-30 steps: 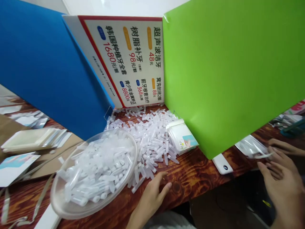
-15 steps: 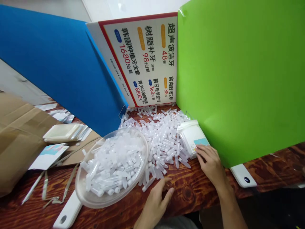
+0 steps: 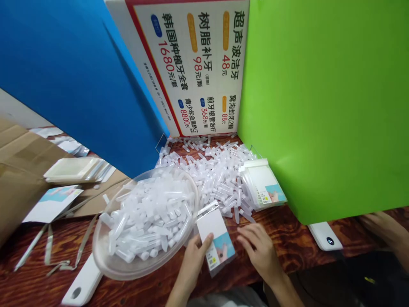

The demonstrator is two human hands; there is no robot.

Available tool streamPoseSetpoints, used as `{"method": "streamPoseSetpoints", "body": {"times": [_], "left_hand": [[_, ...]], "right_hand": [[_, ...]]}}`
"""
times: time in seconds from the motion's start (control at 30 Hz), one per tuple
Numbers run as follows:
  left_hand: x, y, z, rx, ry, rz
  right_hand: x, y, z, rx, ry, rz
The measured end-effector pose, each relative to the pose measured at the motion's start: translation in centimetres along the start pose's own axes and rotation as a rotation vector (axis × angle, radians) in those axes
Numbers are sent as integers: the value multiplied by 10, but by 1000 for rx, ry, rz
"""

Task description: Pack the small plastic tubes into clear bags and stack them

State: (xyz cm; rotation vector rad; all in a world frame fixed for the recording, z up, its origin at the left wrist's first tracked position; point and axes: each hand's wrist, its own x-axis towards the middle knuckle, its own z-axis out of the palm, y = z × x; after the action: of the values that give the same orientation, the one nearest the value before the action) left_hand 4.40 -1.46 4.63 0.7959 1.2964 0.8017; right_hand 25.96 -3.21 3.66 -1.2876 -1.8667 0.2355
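Grasping a small printed pouch [image 3: 216,244], the left hand [image 3: 192,259] pinches its edge; the right hand [image 3: 258,249] rests unclenched beside it, near the bowl of plastic tubes [image 3: 143,268].

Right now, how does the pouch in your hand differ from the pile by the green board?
The held pouch is single, gripped by the left hand; the pouch pile is stacked beside loose tubes, untouched. The held pouch is nearer the table edge than the pouch pile. Both white, blue-cornered.
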Motion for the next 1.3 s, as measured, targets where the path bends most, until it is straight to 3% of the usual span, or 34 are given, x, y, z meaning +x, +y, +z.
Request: {"method": "streamPoseSetpoints", "body": {"times": [0.07, 0.13, 0.23, 0.3, 0.4, 0.53, 0.67, 0.73, 0.87, 1.0, 1.13, 1.3], "left_hand": [[-9, 0, -16, 29, -32, -41], [-18, -2, -29, 44, -62, -70], [-28, -6, -40, 20, -90, -69], [-30, -8, -40, -14, -114, -48], [-29, -9, -34, -71, -221, -33], [-22, -10, -26, -48, -381, -33], [-18, -1, -28, 60, -555, -80], [-17, 6, -33, 149, -619, -104], [-18, 12, -39, 240, -630, -120], [-18, 10, -33, 187, -672, -60], [-19, 8, -23, 191, -619, 37], [-25, 7, -25, 81, -470, 32]], "right_hand": [[1, 12, 13, -179, 98, 156], [1, 25, 24, -317, 71, 224], [-5, 38, 33, -376, 12, 271], [-10, 42, 33, -330, 43, 293], [-10, 36, 22, -64, 79, 333], [3, 14, 1, 424, -115, 349], [12, 0, -10, 707, -255, 377], [11, -1, -7, 823, -237, 460], [5, -2, 7, 984, -172, 662], [5, -12, 18, 853, -176, 689], [13, -14, 22, 711, -223, 414], [26, 10, 29, 38, -118, 295]]}}
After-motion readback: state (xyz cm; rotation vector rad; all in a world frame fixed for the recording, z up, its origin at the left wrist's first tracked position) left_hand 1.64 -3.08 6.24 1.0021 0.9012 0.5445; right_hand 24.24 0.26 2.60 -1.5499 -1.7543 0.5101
